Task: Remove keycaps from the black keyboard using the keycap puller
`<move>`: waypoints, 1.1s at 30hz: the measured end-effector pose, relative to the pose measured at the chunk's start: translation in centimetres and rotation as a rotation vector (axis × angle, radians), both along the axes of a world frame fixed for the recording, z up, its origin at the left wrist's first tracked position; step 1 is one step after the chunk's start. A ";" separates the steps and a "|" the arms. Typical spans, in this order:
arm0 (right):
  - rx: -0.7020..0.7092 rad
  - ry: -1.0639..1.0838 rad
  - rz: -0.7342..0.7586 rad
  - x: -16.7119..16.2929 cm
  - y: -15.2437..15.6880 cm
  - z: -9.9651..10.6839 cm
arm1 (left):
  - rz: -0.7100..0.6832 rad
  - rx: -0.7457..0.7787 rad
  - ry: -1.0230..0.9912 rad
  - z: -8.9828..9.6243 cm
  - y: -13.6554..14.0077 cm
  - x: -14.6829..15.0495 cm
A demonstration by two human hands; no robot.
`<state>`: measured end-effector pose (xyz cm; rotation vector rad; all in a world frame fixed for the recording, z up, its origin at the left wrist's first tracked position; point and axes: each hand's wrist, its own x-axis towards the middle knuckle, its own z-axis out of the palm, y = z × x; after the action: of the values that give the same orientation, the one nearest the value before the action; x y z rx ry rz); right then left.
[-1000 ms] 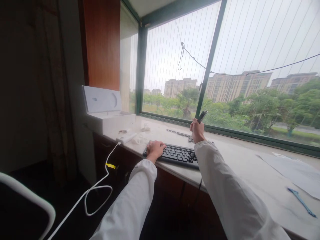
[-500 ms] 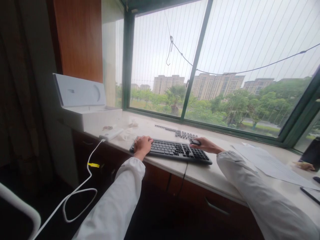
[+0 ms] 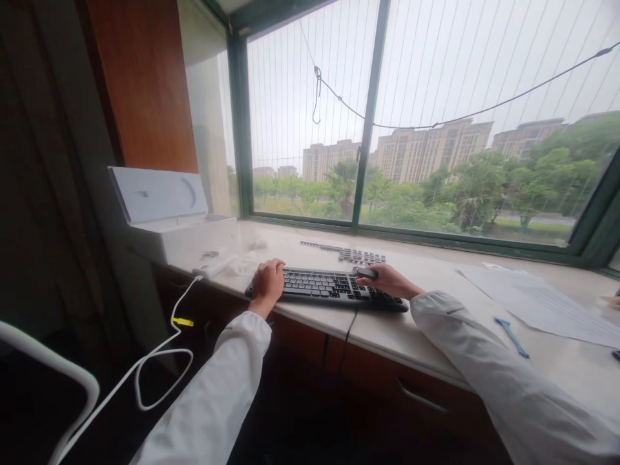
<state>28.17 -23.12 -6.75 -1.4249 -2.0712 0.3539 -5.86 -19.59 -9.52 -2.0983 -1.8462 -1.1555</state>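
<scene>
A black keyboard (image 3: 325, 288) lies on the pale stone window counter (image 3: 387, 329). My left hand (image 3: 267, 283) rests on the keyboard's left end, fingers curled over the edge. My right hand (image 3: 387, 281) lies over the keyboard's right part and is closed around a small dark tool (image 3: 365, 272) that points left. Loose dark keycaps (image 3: 358, 256) lie in rows on the counter just behind the keyboard. Both arms wear white sleeves.
An open white box (image 3: 174, 223) stands at the counter's left end, with a white adapter (image 3: 213, 265) and its cable (image 3: 159, 349) hanging toward the floor. Paper sheets (image 3: 542, 303) and a blue tool (image 3: 511, 336) lie at the right. A white chair rail (image 3: 58, 374) is at lower left.
My right hand came down from a raised position by the window to the keyboard's right part, still holding the dark tool. The view swung right. My left hand stayed on the keyboard.
</scene>
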 end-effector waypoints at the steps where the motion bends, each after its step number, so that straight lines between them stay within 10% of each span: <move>1: -0.035 0.032 -0.027 -0.2 -0.2 0.1 | 0.008 0.014 0.017 0.2 -0.3 0.1; 14: -0.623 0.602 0.158 -3.2 -3.0 2.4 | -0.365 -0.046 -0.109 1.6 -8.6 9.1; 33: -0.592 0.586 0.261 -3.7 -3.3 1.9 | -0.383 0.036 -0.335 1.4 -9.5 11.4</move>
<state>24.52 -26.41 -4.84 -1.1424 -1.7127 1.4026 5.53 -29.12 -8.09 -2.4306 -1.5546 -1.7035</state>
